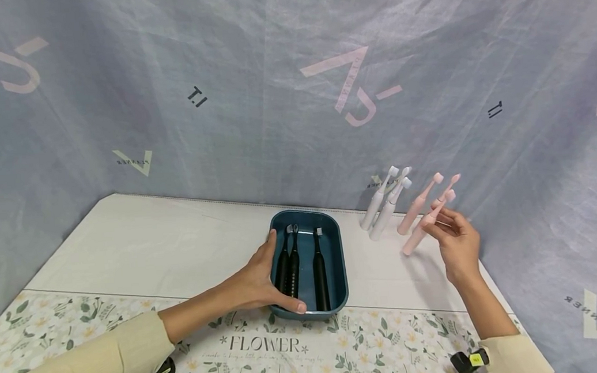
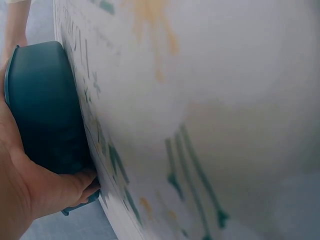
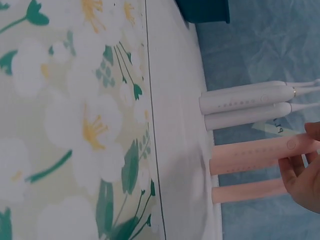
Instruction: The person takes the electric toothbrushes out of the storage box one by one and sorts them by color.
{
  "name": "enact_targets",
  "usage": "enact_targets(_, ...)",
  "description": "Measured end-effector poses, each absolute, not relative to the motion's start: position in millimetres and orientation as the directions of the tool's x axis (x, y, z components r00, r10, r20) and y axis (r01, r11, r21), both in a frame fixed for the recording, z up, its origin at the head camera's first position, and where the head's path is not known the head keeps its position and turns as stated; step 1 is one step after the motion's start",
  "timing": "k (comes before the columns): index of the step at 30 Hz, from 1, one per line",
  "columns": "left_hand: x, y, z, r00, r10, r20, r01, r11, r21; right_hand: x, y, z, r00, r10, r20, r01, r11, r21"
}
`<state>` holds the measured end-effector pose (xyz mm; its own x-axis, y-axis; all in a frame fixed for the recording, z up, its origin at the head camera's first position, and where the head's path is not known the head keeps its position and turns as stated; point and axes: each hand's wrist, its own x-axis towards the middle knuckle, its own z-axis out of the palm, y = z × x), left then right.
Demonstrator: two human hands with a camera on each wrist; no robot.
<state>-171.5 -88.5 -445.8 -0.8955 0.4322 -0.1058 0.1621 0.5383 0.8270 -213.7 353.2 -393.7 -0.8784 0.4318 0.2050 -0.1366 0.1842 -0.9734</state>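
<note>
A dark teal plastic bin (image 1: pixel 336 253) holds three black electric toothbrushes (image 1: pixel 320 277), lying with their heads toward the far end. My left hand (image 1: pixel 258 279) grips the bin at its near left corner, the thumb at the near rim and the fingers along the left wall. In the left wrist view that hand (image 2: pixel 45 190) lies against the bin's outer wall (image 2: pixel 42 100). My right hand (image 1: pixel 455 242) pinches the nearest pink electric toothbrush (image 1: pixel 417 237) near its neck; it stands nearly upright. Two more pink toothbrushes (image 1: pixel 413 216) stand just behind, one partly hidden by the hand.
Three white electric toothbrushes (image 1: pixel 382 221) stand upright between the bin and the pink ones, one mostly hidden. Beneath everything lies a white mat (image 1: pixel 178 247) with a floral front part (image 1: pixel 382 342). A grey-blue printed curtain (image 1: pixel 250 97) hangs behind and at both sides.
</note>
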Motion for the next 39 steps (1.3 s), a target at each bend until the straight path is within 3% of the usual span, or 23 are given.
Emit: enact_targets(39, -171, -89, -446, -0.89, 0.444, -0.103, 0.175, 0.542, 0.822, -243, 360, -407, -0.829, 0.511, 0.226, -0.133, 0.212, -0.968)
